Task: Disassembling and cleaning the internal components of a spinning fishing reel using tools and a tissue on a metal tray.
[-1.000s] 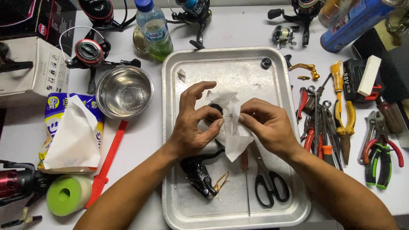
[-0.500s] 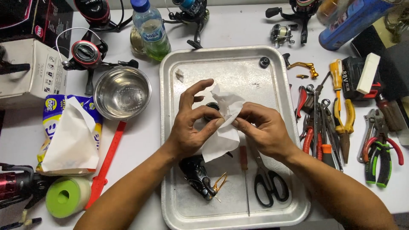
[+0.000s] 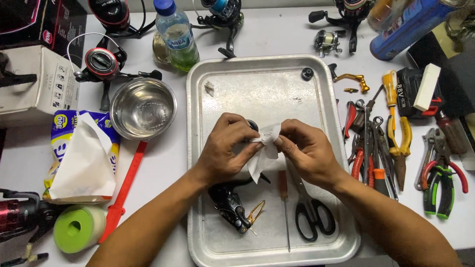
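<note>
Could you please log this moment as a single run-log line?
left hand: holds small dark part | right hand: presses white tissue on it | over metal tray | scissors, black reel body in tray

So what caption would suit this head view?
Both hands, left hand and right hand, pinch a white tissue over a metal tray.

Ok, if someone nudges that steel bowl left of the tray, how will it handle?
The round shiny steel bowl sits upright and apart from the metal tray, so it would probably slide on the smooth white table rather than tip. It looks thin-walled, so likely light. Its curved, polished sides may feel slippery; the rim looks like the easier grip.
</note>
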